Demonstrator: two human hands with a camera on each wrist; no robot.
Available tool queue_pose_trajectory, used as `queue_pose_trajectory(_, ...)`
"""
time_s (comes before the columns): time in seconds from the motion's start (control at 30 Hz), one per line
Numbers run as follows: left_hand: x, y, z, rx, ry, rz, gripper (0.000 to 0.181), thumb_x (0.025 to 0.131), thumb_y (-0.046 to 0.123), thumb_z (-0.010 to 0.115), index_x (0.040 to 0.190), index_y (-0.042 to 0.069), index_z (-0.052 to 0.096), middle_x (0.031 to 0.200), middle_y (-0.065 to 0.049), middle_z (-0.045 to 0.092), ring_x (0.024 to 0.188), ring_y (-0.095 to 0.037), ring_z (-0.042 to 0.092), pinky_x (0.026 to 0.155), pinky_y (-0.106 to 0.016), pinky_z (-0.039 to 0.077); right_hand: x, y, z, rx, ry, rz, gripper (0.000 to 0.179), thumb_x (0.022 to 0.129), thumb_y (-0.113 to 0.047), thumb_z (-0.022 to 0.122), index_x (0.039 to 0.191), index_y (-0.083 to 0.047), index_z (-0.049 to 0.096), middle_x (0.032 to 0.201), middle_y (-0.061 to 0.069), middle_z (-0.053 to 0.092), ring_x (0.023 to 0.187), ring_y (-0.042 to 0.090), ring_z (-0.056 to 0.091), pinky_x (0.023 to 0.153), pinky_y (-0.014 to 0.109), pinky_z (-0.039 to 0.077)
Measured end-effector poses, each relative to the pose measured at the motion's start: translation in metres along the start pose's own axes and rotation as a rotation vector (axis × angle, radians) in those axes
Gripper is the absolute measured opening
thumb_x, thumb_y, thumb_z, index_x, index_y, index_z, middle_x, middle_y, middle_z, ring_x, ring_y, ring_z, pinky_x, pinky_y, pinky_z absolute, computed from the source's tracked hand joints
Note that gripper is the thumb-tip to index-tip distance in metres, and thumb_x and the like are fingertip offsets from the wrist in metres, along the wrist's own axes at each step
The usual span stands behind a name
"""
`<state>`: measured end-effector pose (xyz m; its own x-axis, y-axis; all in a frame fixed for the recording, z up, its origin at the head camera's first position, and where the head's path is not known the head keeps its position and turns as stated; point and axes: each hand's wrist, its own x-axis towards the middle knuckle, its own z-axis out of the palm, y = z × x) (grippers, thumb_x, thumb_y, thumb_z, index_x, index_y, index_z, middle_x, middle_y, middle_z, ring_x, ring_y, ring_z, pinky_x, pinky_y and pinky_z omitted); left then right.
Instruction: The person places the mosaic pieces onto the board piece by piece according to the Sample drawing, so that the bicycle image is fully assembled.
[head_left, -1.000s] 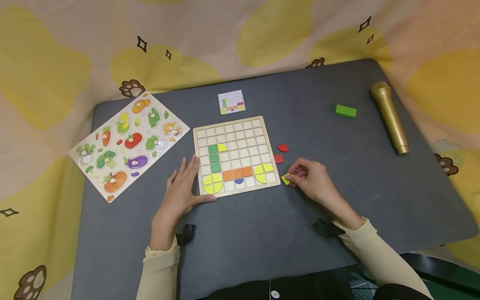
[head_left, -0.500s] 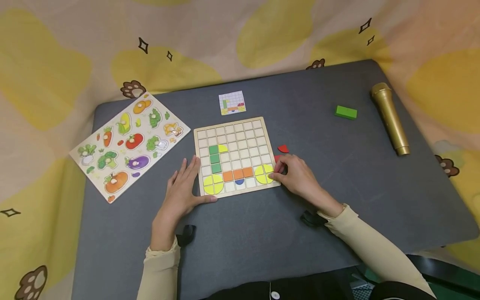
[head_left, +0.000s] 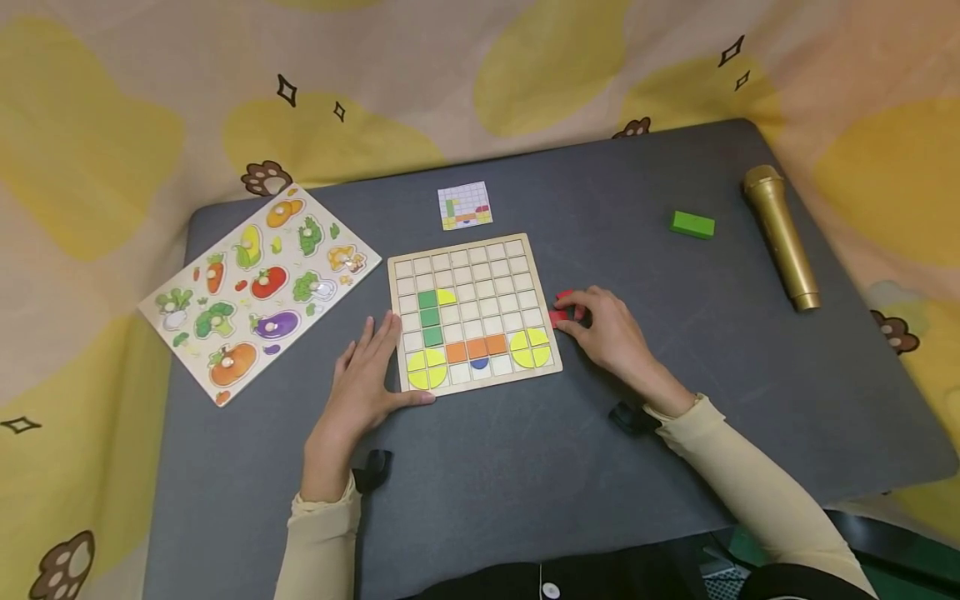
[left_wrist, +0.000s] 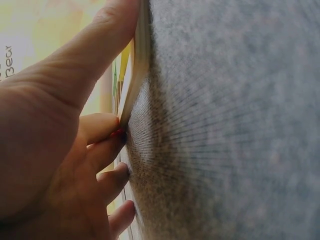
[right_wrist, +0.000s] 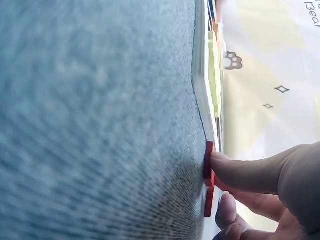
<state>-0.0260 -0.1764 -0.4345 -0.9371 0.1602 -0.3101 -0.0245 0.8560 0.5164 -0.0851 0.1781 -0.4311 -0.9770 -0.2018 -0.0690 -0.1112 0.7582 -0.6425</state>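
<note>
A square grid board lies on the table, holding green, orange, yellow and blue tiles. Quarter pieces in yellow make a circle at its lower right corner. My left hand rests against the board's left side with straight fingers, its thumb on the lower edge. Beside the board's right edge, my right hand pinches a red square tile between thumb and index finger. A second red piece, rounded on one side, lies just behind it, partly hidden by the fingers.
A small pattern card lies behind the board. To the left is a vegetable puzzle board. On the right are a green block and a gold microphone. A patterned cloth hangs behind the table.
My right hand has set the yellow quarter piece into the board's lower right, completing a circle there, then moved back to the red square tile. My left hand has stayed put.
</note>
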Motion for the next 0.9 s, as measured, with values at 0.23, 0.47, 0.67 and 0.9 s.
queue_pose_trajectory(0.23, 0.000, 0.001, 0.000, -0.006, -0.001, -0.003, 0.132, 0.075, 0.042, 0.097, 0.172, 0.012, 0.012, 0.181, -0.005, 0.006, 0.168, -0.033, -0.004, 0.131, -0.064, 0.003, 0.004, -0.002, -0.003, 0.016, -0.007, 0.012, 0.016, 0.091, -0.008, 0.083, 0.103, -0.006, 0.072, 0.098, 0.013, 0.067, 0.092, 0.029, 0.055, 0.078, 0.039, 0.042)
queue_pose_trajectory(0.47, 0.000, 0.001, 0.000, -0.004, 0.001, -0.004, 0.131, 0.076, 0.042, 0.096, 0.171, 0.012, 0.012, 0.180, -0.006, 0.007, 0.168, -0.034, -0.003, 0.130, -0.064, 0.004, 0.014, -0.012, -0.003, 0.082, 0.088, -0.017, 0.007, 0.093, -0.008, 0.081, 0.098, -0.006, 0.076, 0.090, 0.011, 0.068, 0.086, 0.026, 0.053, 0.073, 0.036, 0.042)
queue_pose_trajectory(0.67, 0.001, 0.001, 0.000, -0.002, -0.001, -0.007, 0.131, 0.076, 0.042, 0.096, 0.172, 0.012, 0.012, 0.180, -0.005, 0.007, 0.168, -0.033, -0.003, 0.131, -0.064, 0.004, 0.025, -0.019, 0.004, 0.113, 0.006, -0.027, 0.005, 0.095, -0.009, 0.080, 0.098, -0.006, 0.078, 0.087, 0.010, 0.066, 0.085, 0.026, 0.052, 0.074, 0.036, 0.040)
queue_pose_trajectory(0.9, 0.000, 0.001, 0.000, -0.008, -0.007, -0.013, 0.131, 0.076, 0.042, 0.096, 0.172, 0.013, 0.012, 0.181, -0.005, 0.006, 0.168, -0.033, -0.004, 0.131, -0.063, 0.003, 0.029, -0.019, 0.011, 0.005, -0.042, -0.132, 0.004, 0.093, -0.012, 0.082, 0.097, -0.010, 0.083, 0.099, 0.006, 0.071, 0.091, 0.024, 0.050, 0.073, 0.037, 0.043)
